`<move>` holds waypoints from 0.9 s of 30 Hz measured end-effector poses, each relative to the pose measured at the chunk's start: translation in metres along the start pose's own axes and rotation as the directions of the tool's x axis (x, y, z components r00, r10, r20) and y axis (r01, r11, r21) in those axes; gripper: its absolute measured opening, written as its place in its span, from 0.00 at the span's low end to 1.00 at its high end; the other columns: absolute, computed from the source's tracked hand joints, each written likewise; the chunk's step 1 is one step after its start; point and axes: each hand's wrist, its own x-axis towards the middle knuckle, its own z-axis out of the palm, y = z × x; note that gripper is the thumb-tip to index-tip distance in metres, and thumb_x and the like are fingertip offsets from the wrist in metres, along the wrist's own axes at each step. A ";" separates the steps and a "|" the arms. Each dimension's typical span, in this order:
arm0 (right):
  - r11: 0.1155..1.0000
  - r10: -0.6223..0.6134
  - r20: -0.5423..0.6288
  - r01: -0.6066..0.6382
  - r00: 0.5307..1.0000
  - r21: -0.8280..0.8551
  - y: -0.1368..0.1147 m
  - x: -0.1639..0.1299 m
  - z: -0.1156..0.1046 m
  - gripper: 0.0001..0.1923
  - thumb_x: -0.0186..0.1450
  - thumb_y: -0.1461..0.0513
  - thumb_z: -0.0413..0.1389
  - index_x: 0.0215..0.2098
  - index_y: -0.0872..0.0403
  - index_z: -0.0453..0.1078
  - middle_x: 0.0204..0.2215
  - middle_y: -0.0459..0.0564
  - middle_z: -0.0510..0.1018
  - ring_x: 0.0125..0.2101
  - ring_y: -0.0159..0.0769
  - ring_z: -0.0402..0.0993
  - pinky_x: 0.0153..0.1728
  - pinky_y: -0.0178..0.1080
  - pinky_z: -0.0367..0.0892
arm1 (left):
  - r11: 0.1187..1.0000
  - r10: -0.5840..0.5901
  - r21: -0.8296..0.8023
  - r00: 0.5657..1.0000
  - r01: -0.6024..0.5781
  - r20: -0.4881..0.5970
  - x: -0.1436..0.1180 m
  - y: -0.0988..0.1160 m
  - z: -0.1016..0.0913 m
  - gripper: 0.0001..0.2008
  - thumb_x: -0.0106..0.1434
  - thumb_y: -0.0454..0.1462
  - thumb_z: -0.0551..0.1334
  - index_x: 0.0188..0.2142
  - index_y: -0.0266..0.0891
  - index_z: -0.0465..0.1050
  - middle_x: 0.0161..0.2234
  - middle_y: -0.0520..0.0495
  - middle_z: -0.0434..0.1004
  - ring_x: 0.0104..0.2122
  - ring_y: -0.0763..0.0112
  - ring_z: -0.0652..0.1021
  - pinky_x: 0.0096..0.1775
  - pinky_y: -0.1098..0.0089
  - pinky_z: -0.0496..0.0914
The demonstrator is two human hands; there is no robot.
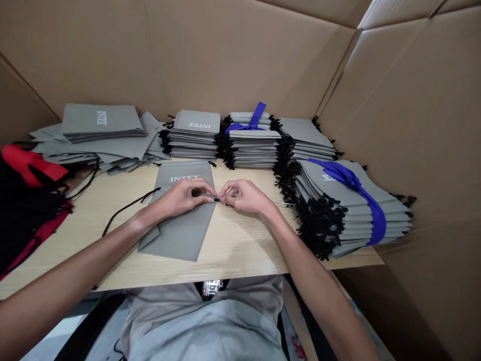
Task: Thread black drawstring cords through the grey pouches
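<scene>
A grey drawstring pouch [180, 230] with white INTEX lettering lies flat on the table, with small black cord ends at its top corners. Over its right edge, my left hand [184, 195] is closed in a pinch on a short bit of black cord [217, 199]. Just to the right, my right hand [243, 195] pinches at the same spot, fingertips nearly meeting the left ones. A thin pale rod [283, 204] sticks out past my right wrist; its other end is hidden by the hand. Another black cord [126, 205] trails left of the pouch.
Stacks of grey pouches with black cord ends [197, 135] line the back. A bundle tied with blue ribbon [349, 200] stands right, another tied bundle [255, 143] behind. Loose grey pouches [101, 130] lie back left, beside black cords with red fabric [30, 200]. Cardboard walls [210, 55] surround the table.
</scene>
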 end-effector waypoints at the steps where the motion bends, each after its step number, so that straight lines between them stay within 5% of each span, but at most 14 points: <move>1: 1.000 -0.001 0.007 0.001 1.000 0.005 0.000 0.000 0.000 0.11 0.62 0.70 0.60 0.40 0.55 0.81 0.29 0.46 0.85 0.28 0.31 0.77 0.33 0.31 0.66 | 0.999 -0.026 -0.021 1.000 0.026 -0.004 0.000 0.000 0.000 0.19 0.65 0.56 0.70 0.40 0.44 0.86 0.35 0.47 0.87 0.35 0.62 0.83 0.40 0.66 0.74; 10: 0.999 0.020 0.066 -0.023 0.998 0.042 -0.003 0.000 -0.003 0.11 0.61 0.71 0.58 0.37 0.54 0.80 0.28 0.45 0.85 0.24 0.29 0.74 0.30 0.31 0.67 | 0.987 -0.103 0.124 0.994 0.107 -0.037 -0.001 0.016 -0.008 0.17 0.65 0.54 0.69 0.39 0.45 0.85 0.33 0.49 0.89 0.36 0.60 0.86 0.42 0.67 0.76; 21: 0.989 -0.008 0.064 -0.001 0.998 0.146 -0.005 -0.001 -0.004 0.08 0.63 0.66 0.59 0.39 0.55 0.80 0.26 0.45 0.83 0.22 0.28 0.69 0.25 0.30 0.62 | 0.993 -0.118 -0.009 0.982 0.118 -0.149 -0.004 0.023 -0.004 0.18 0.63 0.56 0.72 0.34 0.45 0.86 0.35 0.48 0.89 0.38 0.58 0.85 0.44 0.64 0.78; 27: 0.995 -0.057 0.069 0.051 0.996 0.087 -0.003 0.000 -0.003 0.16 0.60 0.70 0.55 0.41 0.55 0.80 0.28 0.45 0.84 0.29 0.32 0.76 0.31 0.31 0.65 | 0.989 -0.147 -0.028 0.980 0.145 -0.131 -0.004 0.022 0.000 0.23 0.61 0.60 0.72 0.35 0.44 0.85 0.36 0.46 0.88 0.38 0.58 0.84 0.47 0.62 0.77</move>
